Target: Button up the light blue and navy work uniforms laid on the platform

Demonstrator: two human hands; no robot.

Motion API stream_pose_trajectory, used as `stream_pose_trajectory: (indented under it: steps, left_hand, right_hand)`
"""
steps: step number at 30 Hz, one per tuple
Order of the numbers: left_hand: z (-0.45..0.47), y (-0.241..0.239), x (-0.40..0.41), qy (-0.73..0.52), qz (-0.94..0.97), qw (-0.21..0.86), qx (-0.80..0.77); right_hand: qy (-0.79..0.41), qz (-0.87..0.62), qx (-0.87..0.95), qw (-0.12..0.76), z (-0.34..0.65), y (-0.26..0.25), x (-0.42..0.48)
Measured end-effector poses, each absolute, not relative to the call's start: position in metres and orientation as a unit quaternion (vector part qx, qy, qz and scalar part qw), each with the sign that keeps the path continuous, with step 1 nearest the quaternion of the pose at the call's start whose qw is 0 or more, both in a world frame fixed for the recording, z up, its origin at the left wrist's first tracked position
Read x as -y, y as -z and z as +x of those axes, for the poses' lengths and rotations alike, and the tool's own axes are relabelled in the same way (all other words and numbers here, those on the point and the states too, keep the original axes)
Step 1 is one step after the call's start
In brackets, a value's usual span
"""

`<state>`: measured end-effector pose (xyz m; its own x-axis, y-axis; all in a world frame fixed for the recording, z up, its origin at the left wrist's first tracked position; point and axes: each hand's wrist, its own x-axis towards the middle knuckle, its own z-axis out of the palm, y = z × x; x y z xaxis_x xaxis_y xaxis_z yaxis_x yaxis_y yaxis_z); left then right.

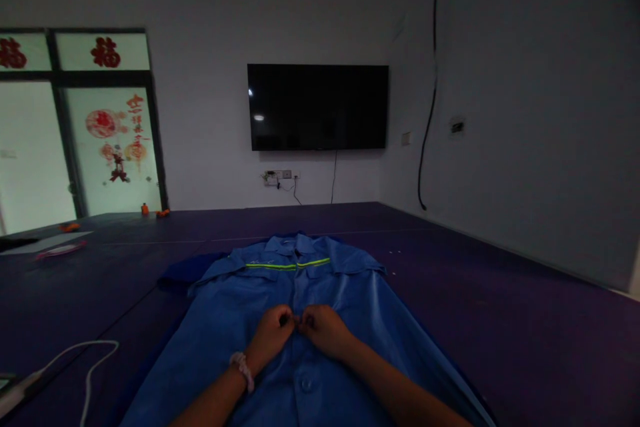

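Observation:
A blue work shirt [235, 307] with a yellow-green reflective stripe across the chest lies flat, front up, on a dark purple surface [500, 307], collar pointing away from me. My left hand [273, 332] and my right hand [323, 328] meet at the shirt's front placket, about mid-chest. Both pinch the fabric there with fingers closed, fingertips nearly touching each other. A pale band sits on my left wrist. One button shows on the placket below my hands.
A white cable [90, 363] curls at the left edge near a pale device. Flat papers and small orange items [67, 227] lie far left. A black wall screen [318, 107] hangs ahead; glass doors with red decorations stand at left.

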<state>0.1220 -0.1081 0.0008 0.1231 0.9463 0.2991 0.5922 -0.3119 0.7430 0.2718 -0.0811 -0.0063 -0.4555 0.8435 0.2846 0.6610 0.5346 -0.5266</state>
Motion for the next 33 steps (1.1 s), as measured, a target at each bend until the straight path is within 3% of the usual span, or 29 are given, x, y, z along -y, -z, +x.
stream_pose_trajectory:
  steps: [4,11,33]
  left_hand:
    - [0.122,0.002,0.107,-0.347,0.728,0.202,-0.556]
    - [0.119,0.001,0.107,-0.326,0.742,0.192,-0.553]
    - [0.117,0.004,0.105,-0.359,0.734,0.225,-0.531]
  right_hand:
    - [-0.14,-0.454,0.836,0.274,0.269,0.011,0.082]
    - [-0.212,-0.455,0.804,0.319,0.267,0.016,0.076]
    - [-0.141,-0.532,0.794,0.257,0.263,-0.004,0.094]
